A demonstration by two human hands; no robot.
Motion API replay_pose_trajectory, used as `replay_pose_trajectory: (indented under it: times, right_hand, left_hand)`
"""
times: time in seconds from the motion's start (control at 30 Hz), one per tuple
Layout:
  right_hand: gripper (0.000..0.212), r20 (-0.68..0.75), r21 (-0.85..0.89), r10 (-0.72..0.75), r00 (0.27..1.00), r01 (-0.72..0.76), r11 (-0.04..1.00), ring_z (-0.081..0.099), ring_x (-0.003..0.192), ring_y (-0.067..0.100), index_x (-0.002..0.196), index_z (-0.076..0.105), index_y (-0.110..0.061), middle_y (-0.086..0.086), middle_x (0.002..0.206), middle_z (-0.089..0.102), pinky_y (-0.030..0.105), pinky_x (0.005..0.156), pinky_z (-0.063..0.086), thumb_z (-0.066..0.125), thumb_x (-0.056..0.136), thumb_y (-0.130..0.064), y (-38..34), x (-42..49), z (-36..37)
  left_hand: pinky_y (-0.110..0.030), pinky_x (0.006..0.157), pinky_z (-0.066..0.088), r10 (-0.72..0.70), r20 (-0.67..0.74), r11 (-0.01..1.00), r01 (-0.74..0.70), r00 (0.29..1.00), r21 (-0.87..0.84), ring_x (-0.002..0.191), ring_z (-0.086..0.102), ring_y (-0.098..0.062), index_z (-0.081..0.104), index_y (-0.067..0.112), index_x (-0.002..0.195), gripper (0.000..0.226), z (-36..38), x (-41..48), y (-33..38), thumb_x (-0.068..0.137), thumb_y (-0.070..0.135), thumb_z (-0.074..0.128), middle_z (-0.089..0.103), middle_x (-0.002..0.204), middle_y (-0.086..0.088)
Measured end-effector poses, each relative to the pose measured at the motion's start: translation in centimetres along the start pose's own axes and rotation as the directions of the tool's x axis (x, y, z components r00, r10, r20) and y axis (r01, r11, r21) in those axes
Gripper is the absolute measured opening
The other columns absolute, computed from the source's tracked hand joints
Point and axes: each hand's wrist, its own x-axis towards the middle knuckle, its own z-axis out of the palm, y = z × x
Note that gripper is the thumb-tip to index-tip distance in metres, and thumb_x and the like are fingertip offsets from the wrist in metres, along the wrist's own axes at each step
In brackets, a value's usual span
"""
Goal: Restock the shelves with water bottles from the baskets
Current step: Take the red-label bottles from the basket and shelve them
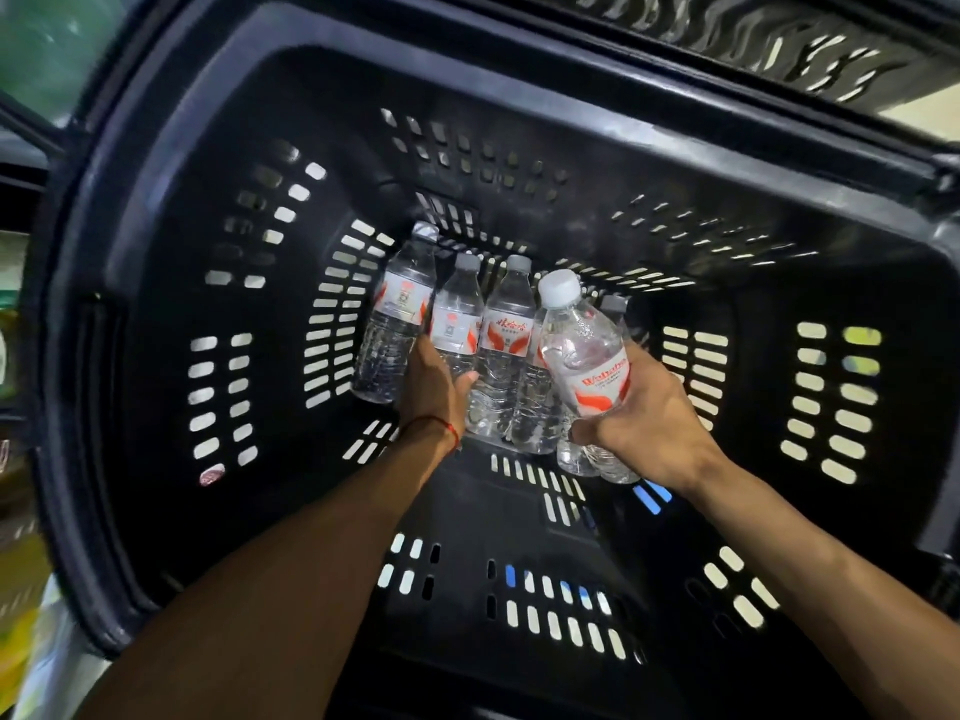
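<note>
- R hand point(641, 410) grips the lifted btl point(582, 335) round its lower half, fingers and thumb wrapped over the red-and-white label. The btl is tilted, w/ its white cap pointing away from the wrist, and sits above the other btls.
- L hand point(434, 381) is down among the lying btls, back of hand to the camera. Its thumb is curled across the lower body of the 2nd btl point(456, 322). Its fingers go down on that btl's other side and are mostly hidden, so it reads as a grip on the 2nd btl.
- Far-L btl point(392, 330) lies just outside the L hand, touching it or nearly so; can't tell which.
- 3rd btl point(503, 350) lies between the two hands, label w/ red characters facing up, side by side w/ the 2nd btl.
- More clear btls lie under and just beside the R hand, partly covered by it. A grey-cap btl point(614, 305) peeks out beyond the lifted btl.
- All btls are on the floor of the basket point(519, 77), black w/ slotted walls. Both forearms reach in over its near edge.
- Red thread point(441, 427) is round the L wrist.
- Slotted black panel point(753, 44) sits beyond the basket's far rim, well past both hands.
- Stuff at the far-L edge is too blurred to tell.
</note>
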Motion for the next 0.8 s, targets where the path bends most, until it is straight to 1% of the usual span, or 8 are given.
replay_pose_trajectory:
  times: [0.1, 0.2, 0.27, 0.33, 0.47, 0.57, 0.67, 0.8]
  right_hand:
    - [0.075, 0.008, 0.0, 0.003, 1.0, -0.003, 1.0, 0.07, 0.1, 0.019, 0.124, 0.058, -0.02, 0.003, 0.109, 0.071, 0.044, 0.09, 0.061, 0.091, 0.06, 0.001, -0.1, -0.3, -0.1]
    - [0.071, 0.012, 0.024, 0.01, 1.0, -0.01, 1.0, 0.071, 0.097, 0.017, 0.122, 0.058, -0.02, 0.001, 0.104, 0.073, 0.034, 0.085, 0.06, 0.089, 0.063, 0.007, -0.6, -1.1, -0.4]
    - [0.071, 0.017, 0.039, 0.017, 1.0, -0.017, 0.999, 0.071, 0.097, 0.019, 0.122, 0.058, -0.02, 0.002, 0.103, 0.073, 0.032, 0.084, 0.059, 0.087, 0.064, 0.011, -0.9, -1.9, -0.6]
    - [0.073, 0.013, 0.062, 0.018, 1.0, -0.019, 0.998, 0.072, 0.1, 0.022, 0.124, 0.059, -0.018, 0.004, 0.105, 0.074, 0.034, 0.088, 0.06, 0.084, 0.063, 0.014, -1.4, -3.0, -0.8]
    - [0.069, 0.036, 0.061, 0.033, 0.999, -0.035, 0.997, 0.07, 0.096, 0.014, 0.121, 0.059, -0.019, 0.0, 0.104, 0.073, 0.02, 0.078, 0.056, 0.085, 0.066, 0.014, -4.1, -6.6, -1.9]
    - [0.066, -0.003, 0.06, 0.037, 0.999, -0.037, 0.998, 0.069, 0.088, 0.004, 0.108, 0.061, -0.03, -0.007, 0.098, 0.074, 0.01, 0.072, 0.051, 0.088, 0.064, 0.012, -6.9, -10.0, -3.0]
    - [0.067, -0.032, 0.057, 0.038, 0.999, -0.036, 0.998, 0.071, 0.09, 0.004, 0.113, 0.064, -0.027, -0.008, 0.098, 0.076, 0.011, 0.073, 0.051, 0.091, 0.062, 0.006, -9.2, -13.0, -4.1]
    - [0.065, -0.082, 0.064, 0.041, 0.996, -0.036, 0.997, 0.073, 0.086, 0.004, 0.111, 0.066, -0.026, -0.009, 0.096, 0.078, 0.021, 0.075, 0.053, 0.092, 0.058, 0.001, -12.6, -17.3, -6.2]
  left_hand:
    - [-0.036, 0.102, 0.047, -0.037, 0.079, 0.996, 0.03, 0.996, 0.087, 0.126, 0.059, -0.033, 0.03, 0.007, 0.149, 0.069, -1.2, 0.5, -0.1, 0.096, 0.021, 0.072, 0.057, 0.142, -0.018]
    - [-0.033, 0.103, 0.045, -0.067, 0.106, 0.99, 0.053, 0.992, 0.134, 0.134, 0.053, -0.034, 0.022, 0.004, 0.156, 0.076, -2.3, 0.0, 0.5, 0.098, 0.024, 0.068, 0.048, 0.152, -0.021]
    - [-0.027, 0.096, 0.045, -0.121, 0.133, 0.99, 0.111, 0.984, 0.081, 0.137, 0.049, -0.034, 0.019, 0.006, 0.159, 0.078, -3.0, -1.1, 1.1, 0.099, 0.02, 0.066, 0.043, 0.155, -0.019]
    - [-0.024, 0.092, 0.042, -0.11, 0.159, 0.994, 0.111, 0.981, 0.0, 0.136, 0.05, -0.034, 0.029, 0.007, 0.153, 0.067, -3.9, -2.4, 1.7, 0.098, 0.016, 0.066, 0.046, 0.149, -0.016]
    - [-0.045, 0.109, 0.048, -0.027, 0.272, 0.993, 0.057, 0.962, -0.105, 0.134, 0.051, -0.038, 0.027, 0.015, 0.157, 0.067, -7.2, -7.1, 4.2, 0.101, 0.031, 0.061, 0.041, 0.155, -0.016]
    - [-0.052, 0.107, 0.05, 0.053, 0.32, 0.984, 0.005, 0.946, -0.178, 0.131, 0.055, -0.032, 0.036, 0.018, 0.151, 0.073, -10.6, -11.7, 6.7, 0.093, 0.054, 0.062, 0.048, 0.151, -0.009]
    - [-0.054, 0.106, 0.05, 0.115, 0.296, 0.951, -0.018, 0.948, -0.31, 0.13, 0.057, -0.024, 0.045, 0.026, 0.143, 0.079, -12.9, -15.4, 7.8, 0.075, 0.065, 0.058, 0.055, 0.147, -0.003]
    - [-0.044, 0.123, 0.028, 0.155, 0.286, 0.904, -0.02, 0.946, -0.426, 0.143, 0.034, -0.008, 0.037, 0.028, 0.155, 0.072, -17.0, -22.1, 12.2, 0.09, 0.056, 0.05, 0.031, 0.159, 0.014]
